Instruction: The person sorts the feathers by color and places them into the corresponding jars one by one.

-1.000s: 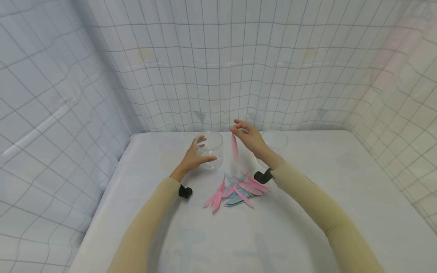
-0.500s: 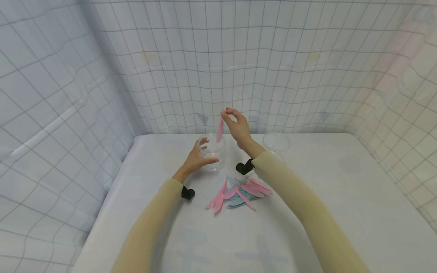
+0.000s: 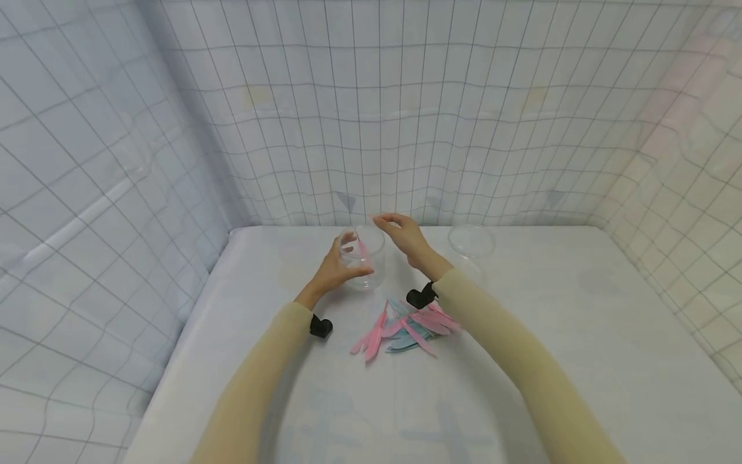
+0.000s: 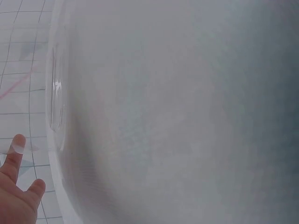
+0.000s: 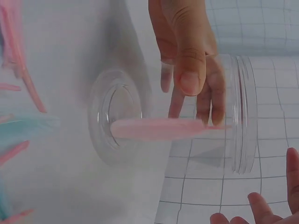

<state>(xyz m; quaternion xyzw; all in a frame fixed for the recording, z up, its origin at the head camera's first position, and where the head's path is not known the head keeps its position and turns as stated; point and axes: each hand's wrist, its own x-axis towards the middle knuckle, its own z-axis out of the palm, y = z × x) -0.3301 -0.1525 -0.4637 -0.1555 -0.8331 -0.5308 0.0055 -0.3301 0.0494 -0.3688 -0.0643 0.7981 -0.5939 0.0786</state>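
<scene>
My left hand (image 3: 333, 267) grips a clear jar (image 3: 377, 259) from its left side, fingers behind and thumb in front. In the right wrist view the left thumb and fingers curl round the jar's wall. A pink feather (image 5: 156, 129) stands inside the jar, its tip near the base and its thin quill at the mouth. Just right of the jar's rim is my right hand (image 3: 411, 241). Its fingers (image 5: 293, 175) are spread apart from the quill in the right wrist view and hold nothing. The left wrist view shows mostly blurred jar wall and two right-hand fingertips.
Pink and light blue feathers (image 3: 414, 332) lie in a loose pile on the white table (image 3: 359, 399), in front of the jar. A clear round vessel or lid (image 3: 471, 241) stands behind the right forearm, partly hidden. Grid-patterned cloth (image 3: 382, 129) hangs behind and at both sides.
The right hand carried the pink feather left over the jar, then lowered and let go of it. The feather is now inside the jar. The left hand kept its grip.
</scene>
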